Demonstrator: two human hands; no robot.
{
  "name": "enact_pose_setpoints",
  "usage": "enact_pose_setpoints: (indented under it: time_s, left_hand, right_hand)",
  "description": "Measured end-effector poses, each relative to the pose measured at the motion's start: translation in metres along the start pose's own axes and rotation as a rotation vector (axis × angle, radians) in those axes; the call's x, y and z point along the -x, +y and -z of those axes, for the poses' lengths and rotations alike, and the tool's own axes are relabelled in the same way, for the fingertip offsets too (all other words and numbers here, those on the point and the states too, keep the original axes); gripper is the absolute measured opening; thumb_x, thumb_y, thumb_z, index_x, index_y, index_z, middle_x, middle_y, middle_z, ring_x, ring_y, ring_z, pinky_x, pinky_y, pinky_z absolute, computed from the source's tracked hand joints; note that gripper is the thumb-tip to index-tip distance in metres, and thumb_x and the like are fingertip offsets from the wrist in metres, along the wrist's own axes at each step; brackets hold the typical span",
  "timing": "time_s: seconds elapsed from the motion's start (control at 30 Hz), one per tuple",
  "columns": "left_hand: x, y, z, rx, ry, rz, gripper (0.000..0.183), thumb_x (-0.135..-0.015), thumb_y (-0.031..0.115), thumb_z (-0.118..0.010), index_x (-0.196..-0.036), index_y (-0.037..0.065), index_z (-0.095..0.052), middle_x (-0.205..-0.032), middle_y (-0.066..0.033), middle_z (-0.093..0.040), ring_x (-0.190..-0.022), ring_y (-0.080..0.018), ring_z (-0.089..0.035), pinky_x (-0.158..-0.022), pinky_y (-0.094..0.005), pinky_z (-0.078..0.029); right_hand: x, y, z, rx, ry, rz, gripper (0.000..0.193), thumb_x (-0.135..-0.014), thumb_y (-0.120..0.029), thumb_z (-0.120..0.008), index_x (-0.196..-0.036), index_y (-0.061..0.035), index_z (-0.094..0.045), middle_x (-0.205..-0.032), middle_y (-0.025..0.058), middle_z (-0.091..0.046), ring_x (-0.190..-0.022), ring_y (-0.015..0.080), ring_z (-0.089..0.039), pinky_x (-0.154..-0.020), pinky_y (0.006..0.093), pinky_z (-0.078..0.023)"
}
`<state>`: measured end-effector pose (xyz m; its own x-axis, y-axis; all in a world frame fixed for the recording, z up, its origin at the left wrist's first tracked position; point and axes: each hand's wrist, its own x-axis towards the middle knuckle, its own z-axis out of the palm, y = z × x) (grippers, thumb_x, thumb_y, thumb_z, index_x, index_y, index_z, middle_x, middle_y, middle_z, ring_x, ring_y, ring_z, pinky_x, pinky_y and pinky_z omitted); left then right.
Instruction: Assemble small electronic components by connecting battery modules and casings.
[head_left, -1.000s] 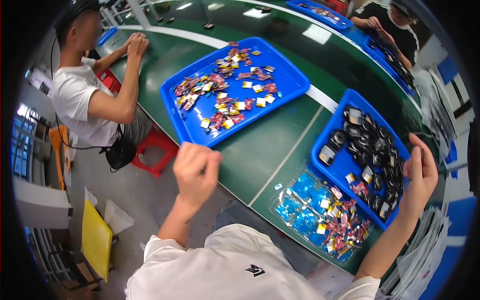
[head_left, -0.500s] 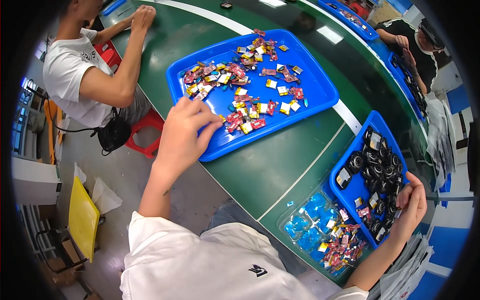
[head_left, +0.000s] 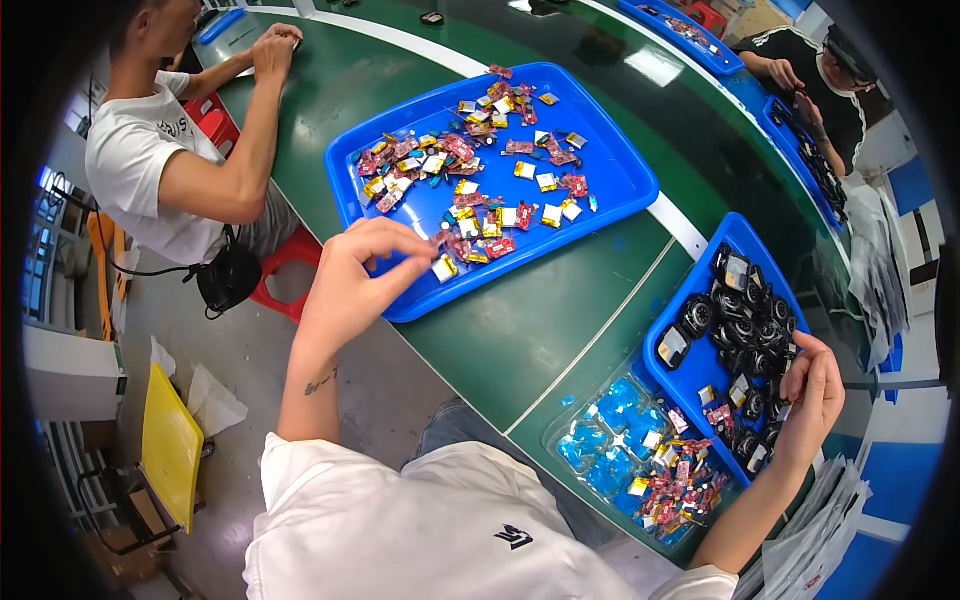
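Observation:
My left hand reaches over the near left edge of a large blue tray. Its thumb and forefinger pinch a small red circuit board, and a white-and-yellow battery shows just below the fingertips. Several more such boards with batteries lie in loose heaps in this tray. On the right, my right hand is curled over the outer edge of a smaller blue tray of black round-faced casings. Something small and pale shows at its fingers, too hidden to name.
A clear plastic tray with blue pieces and more boards stands beside the smaller tray. One person sits at the left by a red stool; another works across the green table. Plastic bags hang at the right.
My left fingers have drawn together at the heap's near edge, and a battery now shows under them. My right hand has curled in more. The whole view has shifted slightly.

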<state>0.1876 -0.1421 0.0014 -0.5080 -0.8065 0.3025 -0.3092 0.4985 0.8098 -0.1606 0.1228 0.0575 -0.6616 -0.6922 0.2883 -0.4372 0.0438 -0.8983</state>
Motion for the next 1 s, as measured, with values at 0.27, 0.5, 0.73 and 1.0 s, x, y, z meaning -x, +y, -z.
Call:
enact_pose_setpoints:
  time_s: [0.27,0.5,0.73,1.0]
  left_hand:
    - [-0.012,0.004,-0.010,-0.402,0.109,0.165,0.014,-0.078,0.011,-0.069,-0.091,0.006,-0.072,-0.079,-0.0097,-0.067,-0.077,-0.0196,-0.059,-0.071,-0.0324,-0.046]
    - [-0.029,-0.005,-0.023,-0.637,0.054,-0.161,0.016,-0.072,0.012,-0.074,-0.086,0.005,-0.072,-0.078,-0.0095,-0.065,-0.077,-0.0245,-0.058,-0.072,-0.0350,-0.047]
    - [-0.015,0.016,-0.017,-0.253,0.179,0.077,0.012,-0.075,0.008,-0.071,-0.082,0.000,-0.065,-0.077,-0.0057,-0.063,-0.065,-0.0123,-0.049,-0.061,-0.0272,-0.042]
    - [0.000,0.074,-0.050,-0.057,0.243,-0.441,0.013,-0.068,0.000,-0.075,-0.080,0.004,-0.070,-0.078,-0.0061,-0.069,-0.069,-0.0184,-0.058,-0.065,-0.0294,-0.045]
  right_hand:
    - [0.000,-0.005,0.001,0.005,-0.002,0.005,0.035,-0.101,-0.026,-0.043,-0.104,0.0027,-0.062,-0.061,-0.0038,-0.039,-0.055,0.0033,-0.035,-0.049,0.0190,-0.026]
    - [0.002,-0.006,-0.001,0.025,-0.032,0.015,0.034,-0.100,-0.026,-0.044,-0.100,0.0016,-0.065,-0.061,-0.0037,-0.042,-0.055,0.0028,-0.036,-0.049,0.0195,-0.025]
    - [0.006,-0.014,-0.004,0.028,-0.067,0.025,0.034,-0.100,-0.026,-0.045,-0.099,0.0002,-0.065,-0.060,-0.0036,-0.043,-0.054,0.0029,-0.036,-0.049,0.0202,-0.025]
    - [0.022,-0.037,-0.019,0.084,-0.146,-0.018,0.016,-0.080,-0.002,-0.068,-0.096,-0.0009,-0.067,-0.065,-0.0081,-0.045,-0.056,-0.0018,-0.034,-0.050,0.0166,-0.022]
